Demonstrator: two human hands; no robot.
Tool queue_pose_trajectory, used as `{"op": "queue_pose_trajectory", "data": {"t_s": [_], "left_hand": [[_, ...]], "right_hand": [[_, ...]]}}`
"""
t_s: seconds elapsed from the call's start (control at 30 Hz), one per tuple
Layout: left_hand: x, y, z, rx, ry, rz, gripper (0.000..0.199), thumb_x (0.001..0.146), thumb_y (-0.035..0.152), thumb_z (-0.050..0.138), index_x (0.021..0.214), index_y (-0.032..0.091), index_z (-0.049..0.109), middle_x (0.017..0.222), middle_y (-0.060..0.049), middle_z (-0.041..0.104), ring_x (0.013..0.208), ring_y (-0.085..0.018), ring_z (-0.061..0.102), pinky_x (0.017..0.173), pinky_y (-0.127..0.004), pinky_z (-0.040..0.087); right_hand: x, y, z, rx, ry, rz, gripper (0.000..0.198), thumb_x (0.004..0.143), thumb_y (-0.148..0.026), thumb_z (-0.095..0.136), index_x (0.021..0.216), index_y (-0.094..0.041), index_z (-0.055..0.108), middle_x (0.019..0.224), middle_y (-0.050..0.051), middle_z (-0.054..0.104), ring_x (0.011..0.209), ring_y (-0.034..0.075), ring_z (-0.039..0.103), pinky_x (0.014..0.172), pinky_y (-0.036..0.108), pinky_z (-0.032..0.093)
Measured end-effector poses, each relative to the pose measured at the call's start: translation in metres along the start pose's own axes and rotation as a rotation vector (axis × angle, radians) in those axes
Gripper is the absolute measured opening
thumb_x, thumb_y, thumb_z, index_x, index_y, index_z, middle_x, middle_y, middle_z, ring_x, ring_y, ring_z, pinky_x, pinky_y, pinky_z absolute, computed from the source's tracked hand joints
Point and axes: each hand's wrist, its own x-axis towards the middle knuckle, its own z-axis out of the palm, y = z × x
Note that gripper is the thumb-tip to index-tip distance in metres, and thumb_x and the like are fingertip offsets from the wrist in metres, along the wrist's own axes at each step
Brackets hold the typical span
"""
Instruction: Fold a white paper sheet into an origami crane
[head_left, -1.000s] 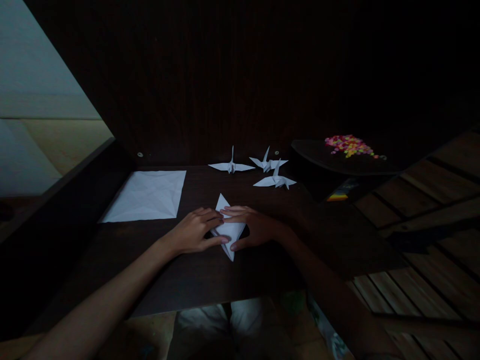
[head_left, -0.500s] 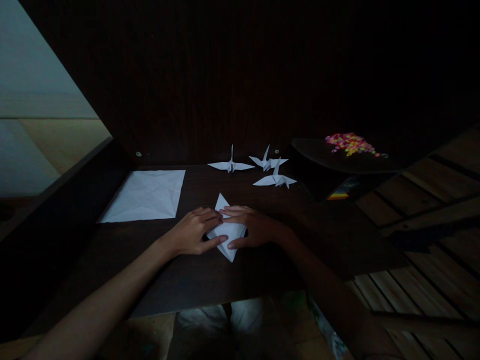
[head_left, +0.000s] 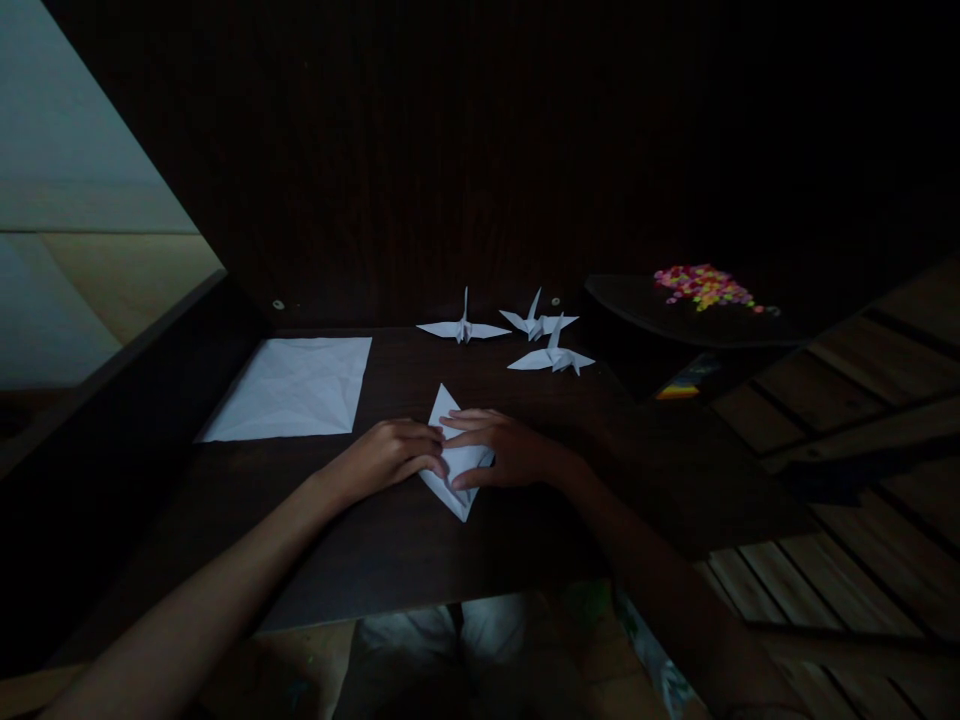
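A white folded paper (head_left: 459, 462) in a kite-like diamond shape lies on the dark table in front of me, one point away from me and one towards me. At its left edge, my left hand (head_left: 386, 455) has its fingers curled, with thumb and forefinger drawn close on the paper. Over the right half rests my right hand (head_left: 514, 448), fingers stretched across the paper and thumb spread apart from them. The fingers cover the paper's middle and part of its right edge.
Three white paper cranes (head_left: 464, 330) stand at the back of the table (head_left: 360, 560). A creased white paper sheet (head_left: 292, 390) lies on the left. Small colourful pieces (head_left: 709, 288) are heaped on a dark corner shelf (head_left: 637, 305) at right. A raised side board (head_left: 112, 400) borders the left.
My left thumb has drawn back from the paper's middle towards the left forefinger. The right hand has stayed almost in place, its thumb shifted slightly. The folded paper's lower left flap looks slightly shifted.
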Motion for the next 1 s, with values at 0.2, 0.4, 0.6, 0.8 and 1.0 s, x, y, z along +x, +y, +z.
{"op": "queue_pose_trajectory", "data": {"t_s": [0.2,0.4,0.6,0.8,1.0], "left_hand": [[-0.002,0.001,-0.004,-0.096,-0.038,-0.037,0.023,0.093,0.027,0.050,0.091,0.018,0.071,0.107,-0.008,0.069,0.101,-0.018,0.066,0.088,-0.027,0.050],[-0.001,0.004,-0.002,-0.063,-0.063,-0.037,0.019,0.091,0.029,0.055,0.092,0.018,0.071,0.110,-0.008,0.069,0.104,-0.020,0.065,0.090,-0.028,0.049],[-0.001,0.008,-0.004,-0.061,-0.073,-0.048,0.021,0.093,0.031,0.050,0.092,0.017,0.067,0.105,-0.008,0.070,0.096,-0.019,0.067,0.084,-0.026,0.049],[-0.002,0.009,-0.003,-0.004,0.028,-0.158,0.020,0.095,0.031,0.045,0.097,0.016,0.060,0.081,-0.004,0.068,0.071,-0.015,0.066,0.065,-0.023,0.047],[0.001,0.010,-0.002,-0.053,0.086,-0.239,0.019,0.093,0.031,0.049,0.099,0.017,0.059,0.090,-0.005,0.067,0.080,-0.017,0.065,0.073,-0.026,0.049]], "right_hand": [[0.001,0.008,0.001,0.046,0.004,0.028,0.056,0.067,-0.049,0.077,0.116,-0.026,0.066,0.141,0.009,0.049,0.134,0.026,0.039,0.111,0.044,0.029],[0.001,0.013,-0.001,0.106,0.044,0.016,0.063,0.054,-0.046,0.084,0.111,-0.023,0.069,0.134,0.011,0.055,0.129,0.027,0.047,0.109,0.044,0.034],[0.001,0.021,0.000,0.162,0.089,-0.018,0.061,0.048,-0.041,0.087,0.105,-0.024,0.072,0.127,0.009,0.061,0.124,0.026,0.052,0.105,0.041,0.040],[0.000,0.022,-0.003,0.173,0.095,-0.052,0.048,0.061,-0.038,0.083,0.104,-0.022,0.071,0.124,0.008,0.063,0.121,0.024,0.054,0.105,0.041,0.040],[0.003,0.012,-0.010,0.165,0.112,0.005,0.027,0.083,-0.035,0.065,0.103,-0.019,0.070,0.117,0.009,0.067,0.114,0.022,0.059,0.101,0.039,0.042]]}}
